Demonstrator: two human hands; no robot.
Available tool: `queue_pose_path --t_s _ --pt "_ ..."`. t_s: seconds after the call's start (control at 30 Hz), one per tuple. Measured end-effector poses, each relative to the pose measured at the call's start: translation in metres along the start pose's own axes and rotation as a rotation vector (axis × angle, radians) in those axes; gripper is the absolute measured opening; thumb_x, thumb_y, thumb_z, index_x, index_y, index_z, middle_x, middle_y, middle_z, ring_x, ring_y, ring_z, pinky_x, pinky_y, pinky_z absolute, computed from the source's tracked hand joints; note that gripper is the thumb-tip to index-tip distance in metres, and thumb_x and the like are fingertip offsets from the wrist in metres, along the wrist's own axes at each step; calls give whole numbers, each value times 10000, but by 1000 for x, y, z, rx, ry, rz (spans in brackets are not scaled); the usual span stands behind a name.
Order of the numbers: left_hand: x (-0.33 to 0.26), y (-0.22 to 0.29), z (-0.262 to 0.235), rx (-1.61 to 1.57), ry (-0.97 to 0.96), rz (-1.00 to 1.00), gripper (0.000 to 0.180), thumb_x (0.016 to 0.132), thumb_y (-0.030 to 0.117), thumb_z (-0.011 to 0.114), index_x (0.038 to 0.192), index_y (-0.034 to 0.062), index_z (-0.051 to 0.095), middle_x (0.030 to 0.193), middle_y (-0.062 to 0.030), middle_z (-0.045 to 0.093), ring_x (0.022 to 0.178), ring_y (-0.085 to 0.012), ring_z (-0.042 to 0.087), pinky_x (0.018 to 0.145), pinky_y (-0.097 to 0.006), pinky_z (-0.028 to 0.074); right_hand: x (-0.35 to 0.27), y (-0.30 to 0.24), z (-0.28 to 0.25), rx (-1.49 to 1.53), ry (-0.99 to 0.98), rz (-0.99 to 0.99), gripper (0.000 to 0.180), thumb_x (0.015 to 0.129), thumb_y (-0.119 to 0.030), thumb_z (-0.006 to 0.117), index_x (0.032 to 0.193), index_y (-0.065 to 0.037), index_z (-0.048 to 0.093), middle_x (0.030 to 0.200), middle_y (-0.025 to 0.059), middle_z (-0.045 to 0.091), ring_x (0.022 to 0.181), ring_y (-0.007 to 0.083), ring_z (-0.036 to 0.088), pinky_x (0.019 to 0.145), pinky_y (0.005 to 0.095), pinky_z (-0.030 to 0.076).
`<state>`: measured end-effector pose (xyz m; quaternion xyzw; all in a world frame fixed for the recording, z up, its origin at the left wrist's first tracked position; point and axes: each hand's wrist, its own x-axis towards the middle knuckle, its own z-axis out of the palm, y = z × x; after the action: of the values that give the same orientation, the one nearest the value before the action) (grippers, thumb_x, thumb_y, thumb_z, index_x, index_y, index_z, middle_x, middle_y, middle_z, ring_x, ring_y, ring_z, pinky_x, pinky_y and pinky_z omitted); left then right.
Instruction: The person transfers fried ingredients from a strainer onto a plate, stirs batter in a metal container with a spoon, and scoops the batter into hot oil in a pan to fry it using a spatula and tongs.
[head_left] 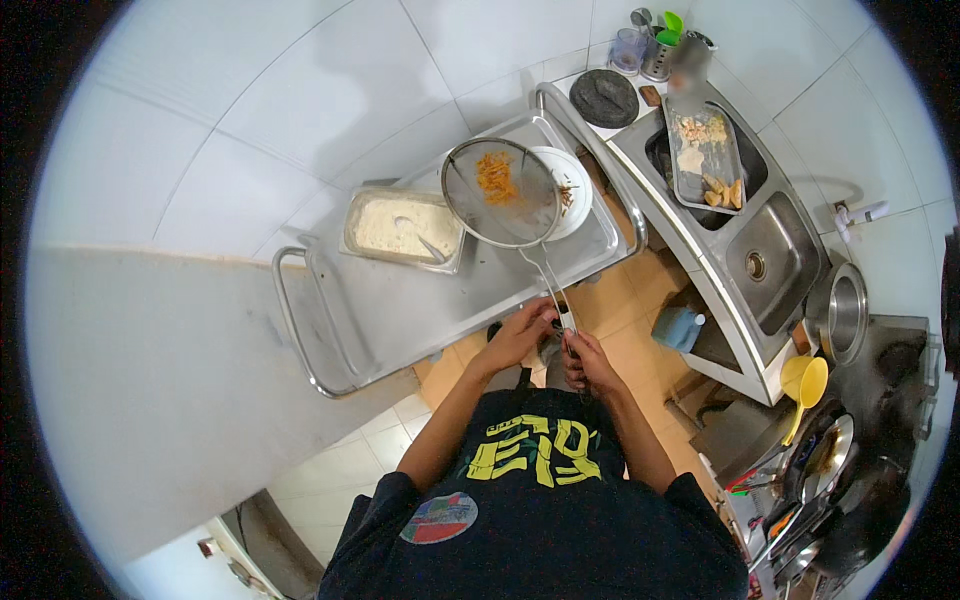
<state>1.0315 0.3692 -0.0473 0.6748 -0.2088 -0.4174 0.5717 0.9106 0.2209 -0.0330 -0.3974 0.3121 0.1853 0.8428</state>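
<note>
A round wire-mesh skimmer (499, 192) with orange fried strips in it hangs over a white plate (572, 185) on a steel cart (400, 300). Its long handle (547, 282) runs down to my hands. My right hand (584, 360) grips the handle's end. My left hand (525, 332) is closed beside it at the handle; both hands touch each other. A rectangular steel pan of pale batter (403, 228) with a spoon in it sits to the left of the skimmer.
A double steel sink (760, 262) stands to the right, with a tray of food pieces (705, 152) over one basin. Beyond lie a dark round stone (604, 97) and cups. A yellow ladle (805, 382), pots and a wok crowd the lower right.
</note>
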Motion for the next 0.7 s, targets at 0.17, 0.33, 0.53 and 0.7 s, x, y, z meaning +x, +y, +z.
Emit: queue_pose_path --t_s 0.17,0.33,0.53,0.7 --pt "21 -12 -22 -185 -195 -76 457 1070 318 419 1412 16 438 1311 -104 583 1198 -188 534 1038 -325 404 24 13 11 108 -5 45 355 1037 -461 440 884 -140 437 533 -40 259 369 88 235 339 263 222" --pt "25 -4 -30 -230 -233 -66 419 1066 253 441 1417 22 422 1255 -98 613 1146 -170 566 998 -322 452 31 14 13 200 -105 34 367 1042 -474 413 882 -144 435 514 -42 260 347 85 224 323 261 219" --pt "26 -3 -36 -350 -212 -107 349 1057 186 466 1372 36 465 1164 -63 649 921 -110 610 809 -257 485 39 20 14 366 -212 83 385 1043 -491 390 859 -156 431 486 -51 244 316 76 205 295 254 222" --pt "25 5 -39 -379 -236 -174 320 1030 171 529 1316 34 494 1129 -88 654 976 -139 622 861 -299 498 40 30 9 523 -329 95 369 1044 -471 411 863 -154 468 492 -55 275 307 71 248 284 254 253"
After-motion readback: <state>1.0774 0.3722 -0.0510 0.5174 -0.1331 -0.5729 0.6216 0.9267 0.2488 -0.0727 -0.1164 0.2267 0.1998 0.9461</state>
